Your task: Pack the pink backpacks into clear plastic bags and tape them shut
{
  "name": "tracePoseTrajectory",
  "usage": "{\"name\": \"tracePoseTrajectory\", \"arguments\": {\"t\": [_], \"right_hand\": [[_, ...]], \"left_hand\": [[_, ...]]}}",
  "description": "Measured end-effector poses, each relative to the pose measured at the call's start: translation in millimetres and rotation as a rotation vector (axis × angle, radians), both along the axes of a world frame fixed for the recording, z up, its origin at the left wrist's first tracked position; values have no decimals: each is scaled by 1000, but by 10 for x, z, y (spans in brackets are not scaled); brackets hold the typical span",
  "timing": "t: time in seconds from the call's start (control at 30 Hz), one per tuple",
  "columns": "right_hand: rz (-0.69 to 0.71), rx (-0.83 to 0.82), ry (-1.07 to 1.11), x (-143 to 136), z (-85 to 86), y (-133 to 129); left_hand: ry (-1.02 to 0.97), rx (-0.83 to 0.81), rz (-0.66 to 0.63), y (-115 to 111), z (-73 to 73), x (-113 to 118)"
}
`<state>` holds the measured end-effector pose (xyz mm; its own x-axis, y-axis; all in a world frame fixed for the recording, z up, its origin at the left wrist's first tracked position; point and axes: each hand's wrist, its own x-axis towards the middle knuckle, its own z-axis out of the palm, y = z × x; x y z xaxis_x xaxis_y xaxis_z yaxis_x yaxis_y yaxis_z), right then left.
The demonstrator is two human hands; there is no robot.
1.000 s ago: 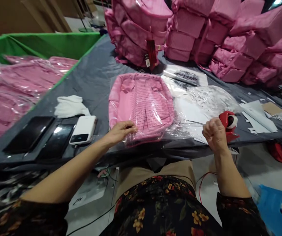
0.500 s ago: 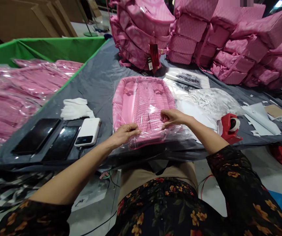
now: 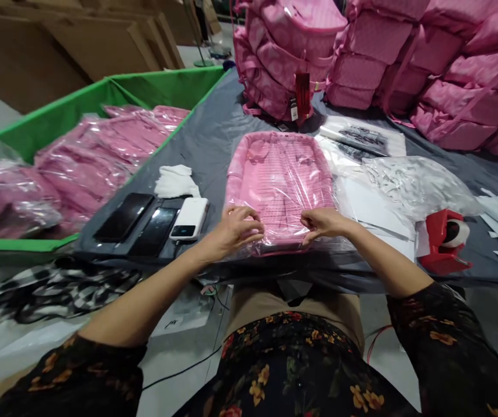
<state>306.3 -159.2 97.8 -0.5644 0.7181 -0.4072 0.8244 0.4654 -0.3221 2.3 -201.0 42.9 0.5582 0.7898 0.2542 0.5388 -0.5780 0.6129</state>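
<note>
A pink backpack (image 3: 281, 174) lies flat near the table's front edge, inside a clear plastic bag (image 3: 286, 200). At its near left corner my left hand (image 3: 239, 229) has its fingers curled and pinched on the plastic. Closer to the right side, my right hand (image 3: 322, 224) is closed, thumb and forefinger gripping the same clear film. Loose plastic spreads to the right of the backpack, under my right wrist. The exact edge held between my fingers is hard to see.
Left of the backpack lie a white power bank (image 3: 190, 219), two dark phones (image 3: 124, 217) and white gloves (image 3: 176, 181). A red tape dispenser (image 3: 444, 240) stands right, beside crumpled plastic (image 3: 420, 182). Bagged pink packs fill a green-sided bin (image 3: 75, 92); pink backpacks (image 3: 286, 58) are piled behind.
The view has turned left, so everything sits further right. My left hand's fingers have curled more, and the clear plastic lies more evenly across the backpack. Both hands stay at its near end.
</note>
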Motion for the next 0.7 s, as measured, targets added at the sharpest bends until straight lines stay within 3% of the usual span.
{"name": "tracePoseTrajectory", "arguments": {"t": [0.1,0.23,0.37,0.47,0.57,0.63,0.7], "right_hand": [[29,30,24,45,-71,68],[5,102,149,76,-164,-26],[-96,287,564,378,-119,-391],[-488,620,665,1018,-2,-725],[-974,1036,314,1929,60,-971],[-1299,1116,16,2537,-1,-1084],[-1445,1008,-86,3036,-151,-1178]], "left_hand": [[127,153,102,-86,-42,-240],[186,80,212,-51,-174,-390],[126,-44,175,49,-224,-343],[59,-111,109,89,-186,-316],[31,-161,85,105,-145,-317],[25,-174,90,109,-134,-318],[25,-175,97,108,-132,-314]]}}
